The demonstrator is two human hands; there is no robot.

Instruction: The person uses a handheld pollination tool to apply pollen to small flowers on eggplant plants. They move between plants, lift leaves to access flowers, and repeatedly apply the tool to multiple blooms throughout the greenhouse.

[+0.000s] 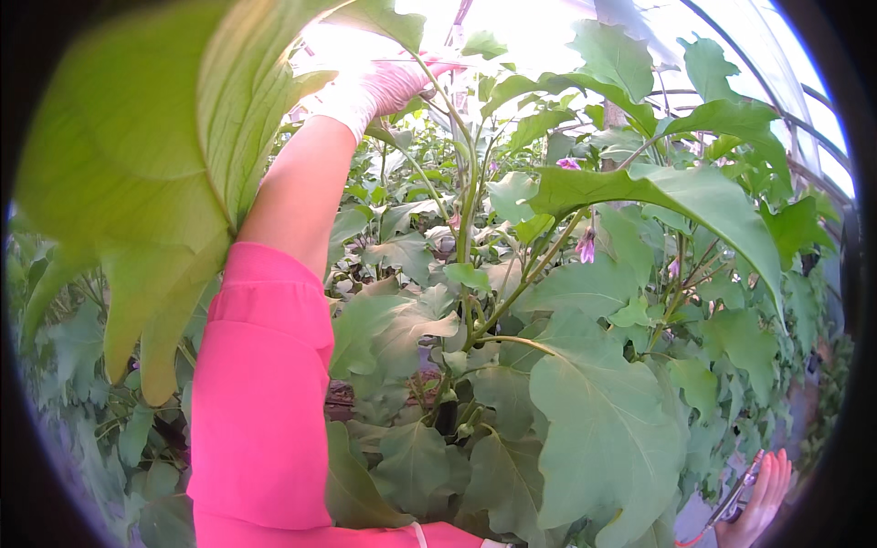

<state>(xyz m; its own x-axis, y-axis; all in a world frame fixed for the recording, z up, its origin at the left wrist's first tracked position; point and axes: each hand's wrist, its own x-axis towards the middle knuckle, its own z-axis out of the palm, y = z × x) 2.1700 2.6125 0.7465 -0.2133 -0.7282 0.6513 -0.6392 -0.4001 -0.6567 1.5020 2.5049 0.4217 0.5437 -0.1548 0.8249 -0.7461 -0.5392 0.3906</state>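
My left hand (401,85), in a thin pale glove that looks pink in the glare, reaches up to the top of an eggplant plant. Its fingers are beside an upper stem (449,106); bright light hides whether they grip it. A pink sleeve (264,411) covers my bent left arm. At the lower right edge, my right hand (757,496) has its fingers stretched out and a slim metal hand tool (736,490) held against the palm, with a red part at its lower end. The tool's exact kind cannot be told.
A large leaf (137,171) hangs close at upper left, partly covering my arm. Broad leaves (610,411) and a forked stem (507,305) stand in front. A purple flower (586,245) droops at centre right, and a dark eggplant (447,418) hangs low. Curved greenhouse ribs (733,48) arch at upper right.
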